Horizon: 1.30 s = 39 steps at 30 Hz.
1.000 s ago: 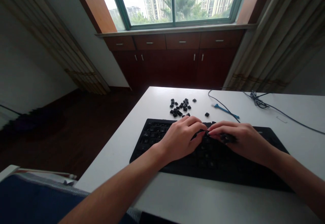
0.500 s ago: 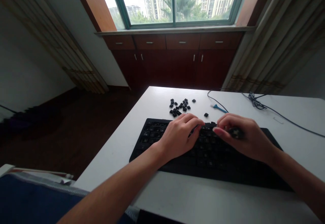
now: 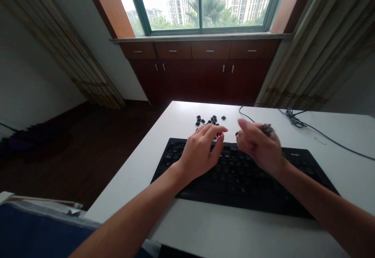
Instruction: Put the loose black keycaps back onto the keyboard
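A black keyboard lies across the white table under both hands, with bare gaps among its keys. My left hand hovers over its upper left part, thumb and index finger apart, with no object visible between them. Closed in a fist above the keyboard's top edge, my right hand grips a dark-handled tool; only the handle's blurred end shows, and its tip is hidden. Loose black keycaps lie in a group behind my left hand, partly covered by it. One more keycap peeks out beside my right fingers.
A black cable is bundled at the table's back right and trails to the right edge. A thin bent wire lies right of the keyboard. Blue fabric is at lower left. Cabinets stand beyond the table.
My right hand has lifted and turned away from the keys, now hiding the small blue tool behind it. My left hand has shifted slightly left and its thumb and index finger have opened.
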{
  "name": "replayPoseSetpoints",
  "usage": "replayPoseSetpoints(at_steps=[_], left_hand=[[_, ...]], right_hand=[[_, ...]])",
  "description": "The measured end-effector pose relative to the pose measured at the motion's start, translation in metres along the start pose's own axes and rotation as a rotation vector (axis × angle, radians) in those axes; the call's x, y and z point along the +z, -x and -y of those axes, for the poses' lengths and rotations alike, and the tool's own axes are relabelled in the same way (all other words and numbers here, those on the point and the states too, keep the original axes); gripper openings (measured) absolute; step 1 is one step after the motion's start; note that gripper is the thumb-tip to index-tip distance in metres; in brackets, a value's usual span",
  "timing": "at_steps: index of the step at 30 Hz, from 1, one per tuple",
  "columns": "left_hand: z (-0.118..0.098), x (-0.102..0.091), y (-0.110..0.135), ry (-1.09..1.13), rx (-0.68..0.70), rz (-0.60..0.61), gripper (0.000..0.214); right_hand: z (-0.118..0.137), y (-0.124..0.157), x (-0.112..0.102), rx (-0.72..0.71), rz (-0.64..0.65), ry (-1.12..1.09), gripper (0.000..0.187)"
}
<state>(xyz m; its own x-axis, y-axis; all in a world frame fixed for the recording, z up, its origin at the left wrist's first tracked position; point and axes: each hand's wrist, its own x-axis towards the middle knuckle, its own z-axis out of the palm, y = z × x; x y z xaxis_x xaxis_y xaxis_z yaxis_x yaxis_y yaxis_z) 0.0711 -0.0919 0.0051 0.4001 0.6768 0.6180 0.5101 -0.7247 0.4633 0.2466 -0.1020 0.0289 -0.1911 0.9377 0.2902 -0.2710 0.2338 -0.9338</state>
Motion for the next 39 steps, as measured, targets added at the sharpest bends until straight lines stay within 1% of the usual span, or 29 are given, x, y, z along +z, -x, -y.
replayPoseSetpoints(at_steps=[3, 6, 7, 11, 15, 17, 20, 22, 23, 25, 27, 28, 30, 31, 33, 35, 37, 39], left_hand=[[0.0, 0.002, 0.001, -0.001, 0.028, 0.018, 0.02], [-0.001, 0.005, 0.002, -0.015, 0.037, 0.022, 0.018], [-0.001, 0.005, 0.002, -0.017, 0.034, 0.022, 0.018], [-0.001, 0.005, 0.001, -0.008, 0.032, 0.038, 0.019], [-0.002, 0.005, 0.002, -0.017, 0.021, 0.051, 0.019], [-0.001, 0.005, 0.002, -0.011, 0.012, 0.05, 0.019], [-0.001, 0.006, 0.002, 0.003, 0.016, 0.05, 0.019], [-0.002, 0.005, 0.002, 0.015, 0.052, 0.087, 0.02], [-0.003, 0.004, 0.001, 0.022, 0.088, 0.129, 0.02], [-0.006, 0.002, 0.0, 0.033, 0.181, 0.246, 0.023], [-0.01, 0.001, 0.0, 0.021, 0.257, 0.364, 0.028], [-0.012, 0.001, 0.0, 0.009, 0.278, 0.41, 0.03], [-0.014, 0.001, 0.0, -0.016, 0.292, 0.466, 0.034], [-0.014, 0.001, 0.0, -0.023, 0.292, 0.482, 0.034], [-0.014, 0.001, 0.0, -0.026, 0.286, 0.498, 0.033], [-0.014, 0.001, 0.0, -0.026, 0.28, 0.503, 0.032], [-0.015, 0.001, -0.001, -0.032, 0.279, 0.505, 0.033], [-0.015, 0.0, -0.001, -0.045, 0.278, 0.5, 0.034]], right_hand=[[0.001, 0.003, -0.002, -0.057, 0.014, 0.013, 0.059], [0.001, 0.003, -0.005, -0.032, 0.034, 0.147, 0.057], [0.002, 0.003, -0.005, -0.031, 0.032, 0.162, 0.057], [0.002, 0.003, -0.007, -0.064, 0.003, 0.077, 0.059], [-0.002, 0.002, -0.003, 0.007, 0.04, 0.117, 0.058], [0.002, 0.0, -0.001, -0.003, 0.017, 0.099, 0.058], [0.023, -0.005, -0.005, -0.037, -0.031, 0.098, 0.059], [0.038, -0.009, -0.015, -0.019, -0.021, 0.246, 0.057], [0.045, -0.012, -0.022, -0.003, -0.016, 0.378, 0.056], [0.054, -0.017, -0.039, -0.004, -0.027, 0.735, 0.052], [0.055, -0.023, -0.057, -0.035, -0.048, 1.113, 0.046], [0.053, -0.026, -0.066, -0.033, -0.037, 1.265, 0.043], [0.045, -0.031, -0.082, 0.048, 0.041, 1.459, 0.043], [0.04, -0.032, -0.088, 0.127, 0.104, 1.495, 0.043], [0.029, -0.033, -0.096, 0.298, 0.234, 1.49, 0.046], [0.02, -0.033, -0.097, 0.407, 0.306, 1.447, 0.048], [0.013, -0.032, -0.094, 0.437, 0.321, 1.423, 0.05], [0.009, -0.031, -0.089, 0.441, 0.303, 1.418, 0.05]])
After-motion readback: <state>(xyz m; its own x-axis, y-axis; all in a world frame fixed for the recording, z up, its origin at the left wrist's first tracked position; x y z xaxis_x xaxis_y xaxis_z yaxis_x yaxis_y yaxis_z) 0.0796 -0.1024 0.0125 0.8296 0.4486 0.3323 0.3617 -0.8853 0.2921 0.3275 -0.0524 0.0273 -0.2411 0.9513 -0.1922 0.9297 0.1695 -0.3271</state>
